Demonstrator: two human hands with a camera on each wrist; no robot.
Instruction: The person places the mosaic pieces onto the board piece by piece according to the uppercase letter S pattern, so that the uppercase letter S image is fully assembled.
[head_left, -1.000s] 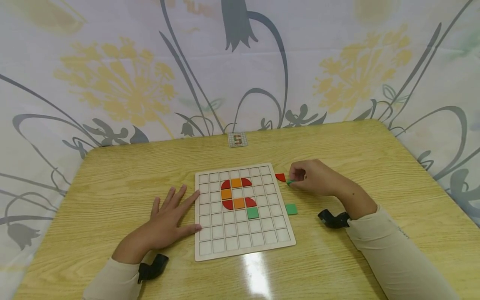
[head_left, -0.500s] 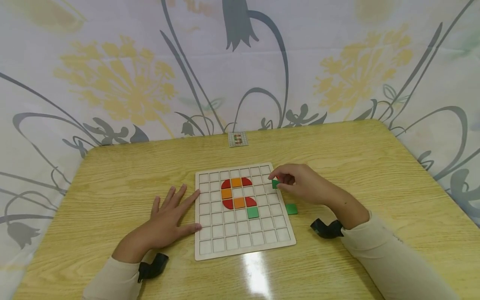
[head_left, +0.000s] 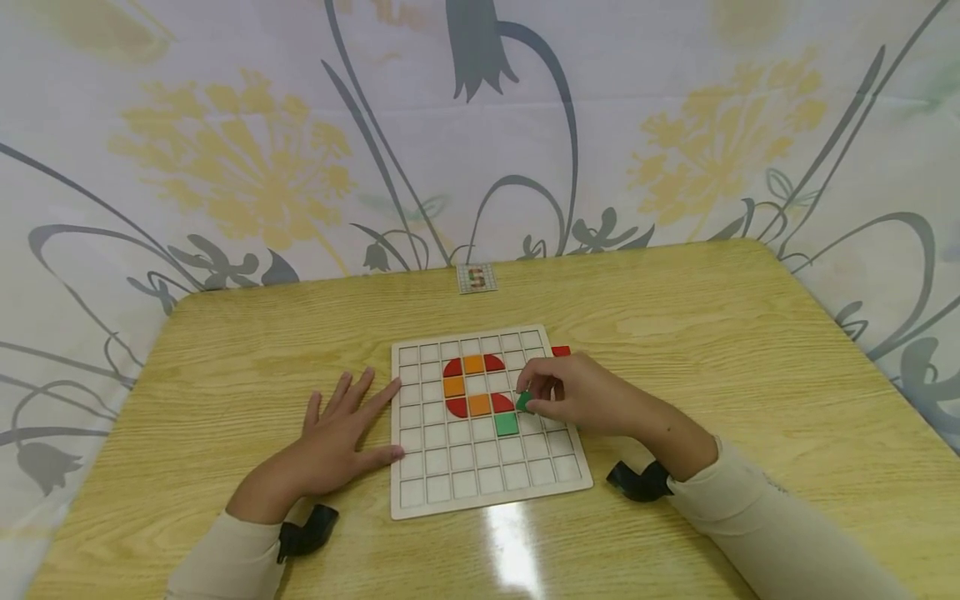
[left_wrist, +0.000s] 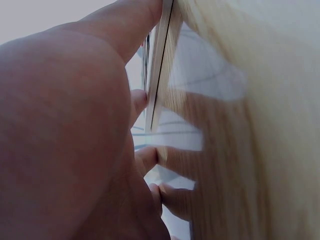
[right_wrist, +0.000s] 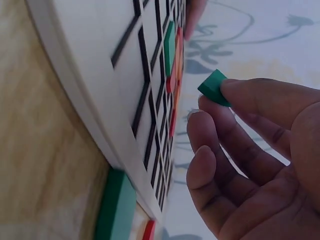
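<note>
My right hand (head_left: 581,393) pinches a small green tile (head_left: 524,402) between thumb and forefinger over the right part of a white gridded board (head_left: 450,487). In the right wrist view the held tile (right_wrist: 214,88) is apart from the board, its full outline partly covered by the thumb. Set in the grid are orange squares (head_left: 453,386), red rounded pieces (head_left: 456,408) and a green square (head_left: 507,424). My left hand (head_left: 330,446) lies with fingers spread on the table, forefinger and thumb tips at the board's left edge.
A small card (head_left: 477,278) with a coloured grid pattern lies at the table's back edge. Beside the board's right edge are a red piece (head_left: 561,351) and another green tile (right_wrist: 116,205), which my right hand hides in the head view. A flowered cloth hangs behind the wooden table (head_left: 675,292).
My right hand has carried the green tile leftward from the table beside the board to above the grid, near the set green square. My left hand has stayed still.
</note>
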